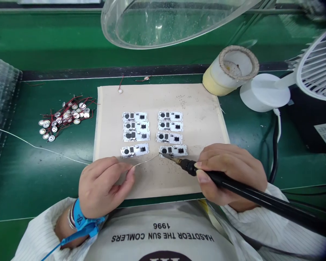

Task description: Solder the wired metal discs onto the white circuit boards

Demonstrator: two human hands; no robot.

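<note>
Pinched in my left hand (105, 186) is a thin solder wire (146, 161), which trails off to the left edge. My right hand (230, 174) grips a black soldering iron (233, 185) like a pen. The iron's tip and the wire's end meet at the left end of the nearest white circuit board (176, 150) in the right column. Another circuit board (135, 150) lies slightly tilted at the near end of the left column. Several more boards (136, 126) lie in two columns farther back on the beige work board (203, 123).
A pile of small metal discs with red wires (67, 114) lies at left. One such disc (120, 91) rests on the work board's far edge. A pale round container (220, 78) and a white fan (266, 92) stand back right. A clear lens-like cover (163, 27) hangs overhead.
</note>
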